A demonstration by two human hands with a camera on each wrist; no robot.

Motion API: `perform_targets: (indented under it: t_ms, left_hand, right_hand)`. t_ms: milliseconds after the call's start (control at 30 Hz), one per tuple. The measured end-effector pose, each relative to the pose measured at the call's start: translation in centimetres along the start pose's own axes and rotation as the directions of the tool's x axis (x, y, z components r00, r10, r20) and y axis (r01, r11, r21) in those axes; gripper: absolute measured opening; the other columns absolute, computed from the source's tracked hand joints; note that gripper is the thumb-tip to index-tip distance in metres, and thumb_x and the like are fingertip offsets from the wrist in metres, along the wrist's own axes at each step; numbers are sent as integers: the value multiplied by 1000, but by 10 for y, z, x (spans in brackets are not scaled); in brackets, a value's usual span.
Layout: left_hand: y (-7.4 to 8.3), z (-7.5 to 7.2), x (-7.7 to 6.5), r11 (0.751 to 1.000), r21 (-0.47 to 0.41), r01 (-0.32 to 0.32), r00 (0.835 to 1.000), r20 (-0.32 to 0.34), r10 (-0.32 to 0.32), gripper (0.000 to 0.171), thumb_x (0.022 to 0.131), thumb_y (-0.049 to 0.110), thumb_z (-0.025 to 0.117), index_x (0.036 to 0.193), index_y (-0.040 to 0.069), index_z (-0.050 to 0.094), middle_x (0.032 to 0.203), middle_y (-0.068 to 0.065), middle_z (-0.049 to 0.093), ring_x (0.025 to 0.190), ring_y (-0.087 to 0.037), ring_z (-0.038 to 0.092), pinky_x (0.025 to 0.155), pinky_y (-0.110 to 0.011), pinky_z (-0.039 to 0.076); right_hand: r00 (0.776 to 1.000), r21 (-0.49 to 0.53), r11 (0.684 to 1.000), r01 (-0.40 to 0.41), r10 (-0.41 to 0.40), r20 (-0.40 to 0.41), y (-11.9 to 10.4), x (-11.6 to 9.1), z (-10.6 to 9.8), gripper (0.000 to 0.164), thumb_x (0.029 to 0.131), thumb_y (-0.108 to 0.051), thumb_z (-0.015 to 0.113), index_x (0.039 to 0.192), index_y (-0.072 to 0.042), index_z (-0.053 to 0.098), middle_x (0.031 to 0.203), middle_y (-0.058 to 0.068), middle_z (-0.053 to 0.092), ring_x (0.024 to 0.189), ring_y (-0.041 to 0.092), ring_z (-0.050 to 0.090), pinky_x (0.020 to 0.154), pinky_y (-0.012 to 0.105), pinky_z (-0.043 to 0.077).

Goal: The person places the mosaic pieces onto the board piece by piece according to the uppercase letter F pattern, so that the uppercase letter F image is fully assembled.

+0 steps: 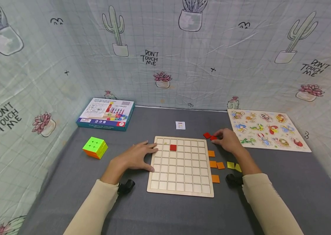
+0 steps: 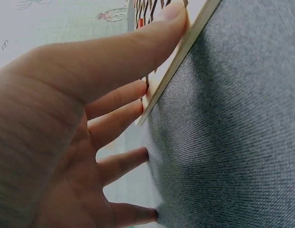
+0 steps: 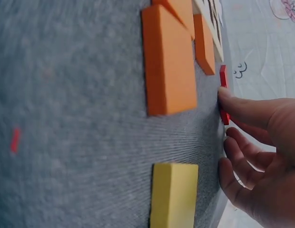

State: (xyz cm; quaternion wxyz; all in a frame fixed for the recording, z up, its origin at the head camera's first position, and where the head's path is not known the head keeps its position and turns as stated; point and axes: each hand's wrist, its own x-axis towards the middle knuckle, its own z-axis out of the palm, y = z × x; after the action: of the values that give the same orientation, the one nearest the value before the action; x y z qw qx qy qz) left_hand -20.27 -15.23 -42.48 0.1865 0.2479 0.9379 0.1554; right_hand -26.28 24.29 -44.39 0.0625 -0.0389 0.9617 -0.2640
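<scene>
A pale wooden grid board (image 1: pixel 184 169) lies on the grey table, with one red tile (image 1: pixel 173 148) in a cell of its upper left part. My left hand (image 1: pixel 136 156) rests on the board's left edge with spread fingers; the left wrist view shows the thumb (image 2: pixel 162 28) on its surface. To the right of the board's far corner, my right hand (image 1: pixel 227 139) pinches a red tile (image 3: pixel 224 116) between thumb and fingers, low at the table. Another red tile (image 1: pixel 207 135) lies just left of it.
Several orange tiles (image 1: pixel 216 179) lie along the board's right edge, and yellow tiles (image 1: pixel 231 165) farther right. Behind the board is a small printed card (image 1: pixel 180 125). A puzzle cube (image 1: pixel 95 147) and a box (image 1: pixel 106 114) stand left; an insect picture board (image 1: pixel 271 130) lies back right.
</scene>
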Motion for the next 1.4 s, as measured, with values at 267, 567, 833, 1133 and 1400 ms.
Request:
perform_targets:
  t_ms: [267,567,833,1133,1400]
  left_hand:
    - [0,-1,2,1000,4,19,1000,-3,-19,85,78,52,84,150,17,54,166,-2,39,156,-41,28,121,-70,28]
    - [0,-1,1,1000,8,18,1000,-8,-18,84,77,48,86,148,14,55,165,-5,40,156,-38,31,124,-62,30]
    - [-1,-2,1,1000,5,-2,1000,-21,2,85,76,49,87,147,14,56,164,-5,42,155,-38,33,123,-62,31]
    - [-3,-1,0,1000,-8,-17,999,-30,17,86,76,49,88,147,13,56,163,-5,43,154,-38,34,123,-61,32]
    - [-1,-1,0,1000,-4,-10,999,-33,10,86,75,50,88,147,14,57,163,-5,44,154,-38,34,123,-61,32]
  right_hand:
    - [1000,37,999,6,-5,-16,-9,-5,-1,33,96,-15,71,124,3,66,122,26,69,102,36,66,89,47,57]
    - [995,171,980,99,-96,-26,-29,-12,7,32,94,-17,74,122,-3,71,117,22,73,91,29,72,71,31,58]
    - [988,247,958,147,-155,12,-55,-16,27,24,91,-20,77,113,-9,78,107,14,78,88,21,71,71,30,55]
    - [974,264,940,216,-227,12,-78,-19,42,21,88,-14,80,108,-7,80,114,14,76,92,24,73,74,30,59]
    - [974,265,944,197,-219,58,-89,-17,45,22,87,-18,82,107,-11,80,105,10,78,80,15,67,68,28,54]
